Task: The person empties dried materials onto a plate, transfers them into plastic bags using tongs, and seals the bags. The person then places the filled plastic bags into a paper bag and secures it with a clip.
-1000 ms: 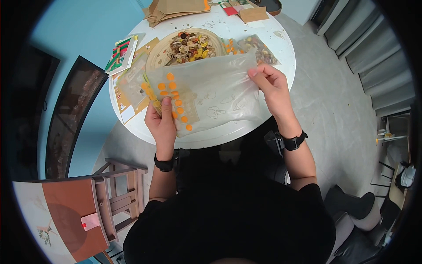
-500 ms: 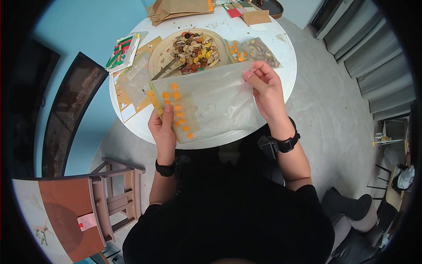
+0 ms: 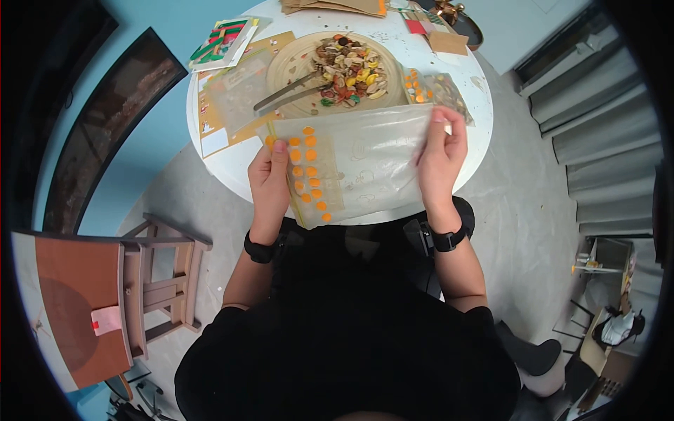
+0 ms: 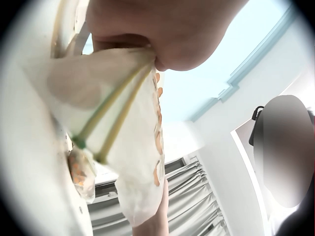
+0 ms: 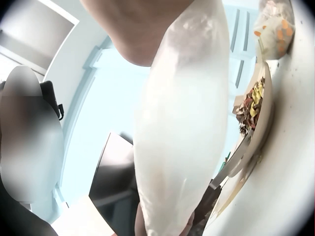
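Both hands hold a translucent zip bag (image 3: 372, 158) printed with orange dots, spread between them over the table's near edge. My left hand (image 3: 269, 184) grips its zip end, the thumb lying on the front. In the left wrist view, two yellow-green zip strips (image 4: 106, 115) run down from that hand and stand apart. My right hand (image 3: 442, 158) holds the opposite end near the upper corner. Just beyond the bag, a round tray (image 3: 284, 67) carries a dried mix (image 3: 354, 70) of pale, brown, yellow and red pieces. Metal tongs (image 3: 291, 92) lie across its left side.
Two filled bags, one orange-dotted (image 3: 415, 85) and one clear (image 3: 449, 97), lie right of the tray. A flat clear bag (image 3: 242, 91) rests on a brown sheet at left. Cards (image 3: 223, 43), brown paper bags (image 3: 333, 5) and a brown envelope (image 3: 448, 43) sit farther back.
The bag has come lower and nearer to me, still held at both ends, and it covers less of the tray. The tongs, hidden a second ago, now show. My head view has shifted.
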Available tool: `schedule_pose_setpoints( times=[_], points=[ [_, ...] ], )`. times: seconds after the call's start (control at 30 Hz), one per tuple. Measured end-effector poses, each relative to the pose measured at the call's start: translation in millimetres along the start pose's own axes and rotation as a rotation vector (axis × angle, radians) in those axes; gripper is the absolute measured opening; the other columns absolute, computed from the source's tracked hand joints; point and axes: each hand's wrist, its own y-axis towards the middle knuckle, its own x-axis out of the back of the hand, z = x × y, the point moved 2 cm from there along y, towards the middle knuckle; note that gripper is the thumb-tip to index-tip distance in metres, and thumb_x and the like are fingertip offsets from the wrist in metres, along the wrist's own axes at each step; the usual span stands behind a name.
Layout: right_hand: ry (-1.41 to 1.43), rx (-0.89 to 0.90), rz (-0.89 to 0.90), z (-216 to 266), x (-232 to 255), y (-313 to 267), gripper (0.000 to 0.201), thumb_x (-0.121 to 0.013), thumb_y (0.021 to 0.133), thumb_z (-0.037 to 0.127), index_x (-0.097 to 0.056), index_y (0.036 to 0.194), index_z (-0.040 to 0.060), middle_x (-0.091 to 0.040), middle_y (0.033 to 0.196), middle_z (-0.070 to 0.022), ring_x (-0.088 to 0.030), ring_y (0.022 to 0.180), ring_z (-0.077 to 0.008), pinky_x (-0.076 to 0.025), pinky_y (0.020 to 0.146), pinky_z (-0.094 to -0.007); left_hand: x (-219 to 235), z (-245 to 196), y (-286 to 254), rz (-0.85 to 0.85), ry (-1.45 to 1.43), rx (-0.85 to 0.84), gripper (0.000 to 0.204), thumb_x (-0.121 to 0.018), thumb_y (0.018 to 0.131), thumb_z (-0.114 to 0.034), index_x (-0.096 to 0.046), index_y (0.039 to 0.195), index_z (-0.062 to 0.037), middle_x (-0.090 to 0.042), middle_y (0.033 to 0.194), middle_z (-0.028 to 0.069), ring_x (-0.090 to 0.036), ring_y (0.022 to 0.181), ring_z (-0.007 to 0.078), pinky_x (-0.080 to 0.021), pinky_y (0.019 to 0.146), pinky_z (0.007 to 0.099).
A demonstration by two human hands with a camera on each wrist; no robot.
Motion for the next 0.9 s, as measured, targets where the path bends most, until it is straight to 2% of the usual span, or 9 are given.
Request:
schedule_pose_setpoints(
  times=[0.13,0.2,0.27,0.37,0.47,0.5,0.63,0.7,0.9],
  points=[
    [-0.004,-0.012,0.195,-7,-22,-15,0.023,-0.061,0.104,0.013,-0.06,0.126,0.0055,-0.069,0.077,-0.0031,-0.06,0.061,-0.0086,-0.047,0.055,-0.0241,15,-11,2,-0.109,-0.058,0.039,0.034,-0.053,0.111,-0.03,-0.067,0.101,-0.0002,-0.063,0.086,-0.0042,-0.053,0.079,0.0027,-0.044,0.07,0.0207],
    [-0.07,-0.046,0.539,-26,-32,-20,0.028,-0.063,0.102,0.009,-0.059,0.13,0.0038,-0.074,0.091,-0.0102,-0.07,0.073,-0.0151,-0.054,0.063,-0.0275,35,-9,8,-0.139,-0.079,0.083,0.04,-0.051,0.11,-0.035,-0.067,0.107,0.001,-0.066,0.09,-0.0016,-0.057,0.081,0.0053,-0.048,0.072,0.023],
    [-0.023,-0.401,0.682,-29,-38,-34,0.028,-0.063,0.102,0.008,-0.058,0.128,0.0029,-0.074,0.095,-0.0129,-0.073,0.078,-0.0174,-0.056,0.066,-0.0288,74,-1,26,-0.13,-0.119,0.13,0.053,-0.047,0.11,-0.047,-0.065,0.117,0.0026,-0.068,0.093,0.0026,-0.062,0.081,0.0101,-0.052,0.074,0.0274],
    [0.203,-0.38,0.482,-30,-58,-41,0.024,-0.063,0.102,0.008,-0.06,0.125,0.0021,-0.074,0.099,-0.015,-0.074,0.082,-0.0191,-0.057,0.067,-0.0282,112,-27,34,0.176,-0.82,0.237,0.079,-0.04,0.104,-0.067,-0.055,0.133,0.0041,-0.071,0.103,0.0134,-0.069,0.091,0.0219,-0.056,0.086,0.0365],
    [0.364,-0.316,0.374,-24,-84,-48,0.019,-0.062,0.103,0.011,-0.062,0.121,0.0029,-0.074,0.1,-0.0152,-0.073,0.081,-0.0194,-0.057,0.068,-0.0284,114,-30,13,0.351,-0.894,0.119,0.095,-0.034,0.098,-0.078,-0.045,0.145,0.0039,-0.069,0.119,0.0209,-0.069,0.109,0.0302,-0.053,0.1,0.0439],
    [0.357,-0.327,0.449,-28,-97,-55,0.022,-0.063,0.103,0.013,-0.062,0.122,0.0029,-0.074,0.101,-0.0153,-0.073,0.082,-0.0198,-0.057,0.07,-0.029,105,-29,6,0.473,-0.878,0.078,0.076,-0.046,0.104,-0.06,-0.045,0.146,0.0033,-0.064,0.134,0.0206,-0.063,0.124,0.031,-0.047,0.11,0.0467],
    [0.032,-0.302,0.913,-45,-120,-80,0.033,-0.065,0.102,0.014,-0.059,0.132,0.0027,-0.071,0.115,-0.0113,-0.069,0.103,-0.0197,-0.058,0.082,-0.0314,113,-9,-14,-0.007,-0.348,0.185,0.046,-0.061,0.104,-0.015,-0.049,0.145,0.0005,-0.062,0.137,0.016,-0.062,0.126,0.0278,-0.054,0.103,0.0459],
    [-0.186,-0.324,1.164,-53,-116,-84,0.041,-0.068,0.1,0.015,-0.058,0.138,0.0022,-0.07,0.121,-0.0079,-0.066,0.116,-0.0178,-0.056,0.094,-0.0324,146,-3,-7,-0.122,-0.308,0.199,0.046,-0.06,0.104,-0.015,-0.049,0.146,-0.0003,-0.062,0.138,0.0165,-0.064,0.123,0.0275,-0.057,0.097,0.0437],
    [0.01,-0.417,0.966,-64,-26,-74,0.03,-0.066,0.101,0.016,-0.065,0.127,-0.0002,-0.072,0.114,-0.0105,-0.068,0.11,-0.0177,-0.054,0.092,-0.0311,187,-46,54,-0.184,-0.233,-0.05,0.053,-0.059,0.104,-0.014,-0.042,0.152,0.0008,-0.061,0.14,0.02,-0.066,0.119,0.0274,-0.057,0.098,0.0394]
  ],
)
